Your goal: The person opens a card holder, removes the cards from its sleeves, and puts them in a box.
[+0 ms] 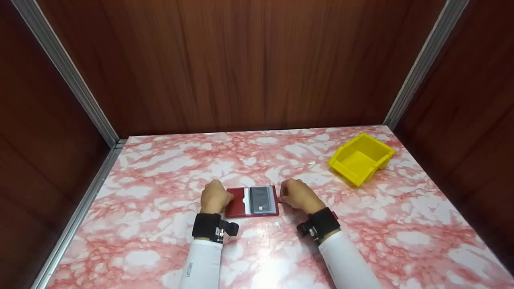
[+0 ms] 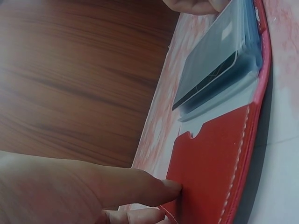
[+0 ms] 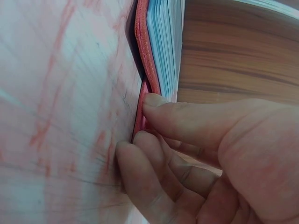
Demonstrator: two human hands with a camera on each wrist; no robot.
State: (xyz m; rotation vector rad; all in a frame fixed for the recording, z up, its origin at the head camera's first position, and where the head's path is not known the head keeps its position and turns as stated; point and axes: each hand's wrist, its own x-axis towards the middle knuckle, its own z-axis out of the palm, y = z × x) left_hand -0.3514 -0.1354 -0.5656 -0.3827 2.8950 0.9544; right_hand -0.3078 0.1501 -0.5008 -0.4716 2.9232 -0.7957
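A red card holder (image 1: 235, 202) lies spread open on the table, its stitched edge showing in the left wrist view. Clear plastic sleeves (image 1: 272, 200) fill its right half, with a dark card (image 1: 260, 197) in the top one. My left hand (image 1: 215, 196) pinches the left cover, thumb (image 2: 163, 190) on the red inner face and fingers beneath the edge. At the other end my right hand (image 1: 299, 195) pinches a small red tab (image 3: 145, 112) at the holder's right edge between thumb and fingers.
A yellow bin (image 1: 357, 160) stands at the back right of the marbled red and white table (image 1: 160, 241). Dark wood panels (image 1: 241, 68) with metal corner posts (image 1: 76, 84) rise at the back and both sides.
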